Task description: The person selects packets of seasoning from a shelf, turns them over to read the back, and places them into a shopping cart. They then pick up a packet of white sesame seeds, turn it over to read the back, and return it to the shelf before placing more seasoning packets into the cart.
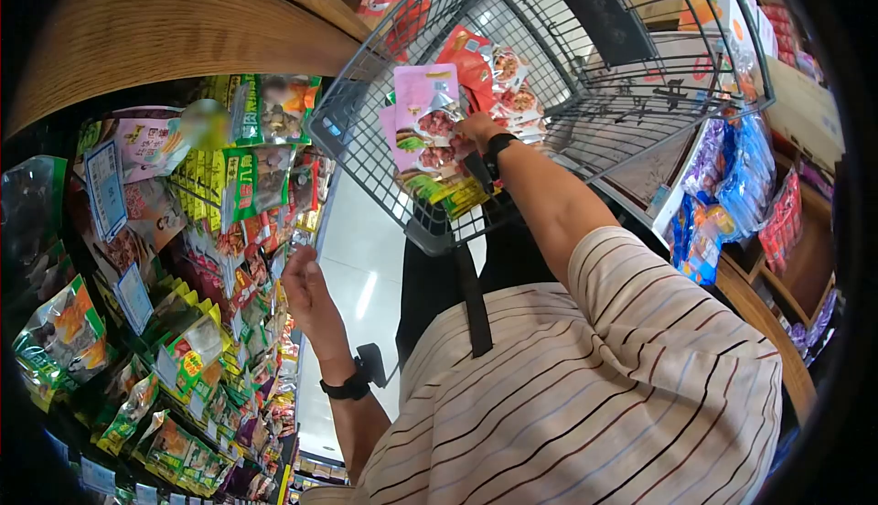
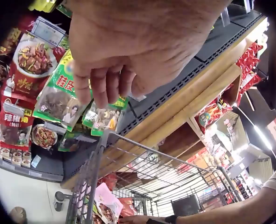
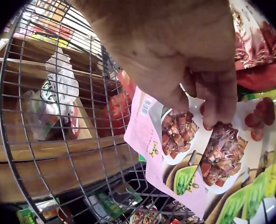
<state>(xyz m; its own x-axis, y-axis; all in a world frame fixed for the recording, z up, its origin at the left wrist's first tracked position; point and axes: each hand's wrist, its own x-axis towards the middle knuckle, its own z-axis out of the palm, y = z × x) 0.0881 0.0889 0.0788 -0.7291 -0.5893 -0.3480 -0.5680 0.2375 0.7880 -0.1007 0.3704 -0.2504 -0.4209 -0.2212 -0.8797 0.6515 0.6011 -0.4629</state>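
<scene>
Currently gripped: pink packets point(image 1: 422, 107) of a meat snack; 2 fronts are showing, each printed with bowls of red-brown chunks and green leaves.
Right hand point(image 1: 474, 130): it is closing on the packets, with thumb and fingers pinching them near their upper edge; a black band point(image 1: 498, 146) is circling the wrist.
Place of the packets: they are hanging upright from that hand inside the wire cart point(image 1: 631, 84), close to its near end.
Writing on the packets: the right wrist view is showing a barcode on a white patch at one pink edge and a small yellow mark below it. The lettering is too small to read.
Also in the cart: red packets point(image 1: 471, 61) are lying beyond the pink ones.
Left hand point(image 1: 306, 290): it is holding nothing, its fingers hanging loosely curled, just beside the shelf packets point(image 1: 242, 185) without touching them.
Shelf writing: green and red packs are carrying large Chinese characters that I cannot read with certainty. Blue price tags point(image 1: 105, 185) are hanging among them, their print blurred.
Person: they are wearing a striped shirt point(image 1: 594, 395) and standing on a pale floor point(image 1: 361, 258).
</scene>
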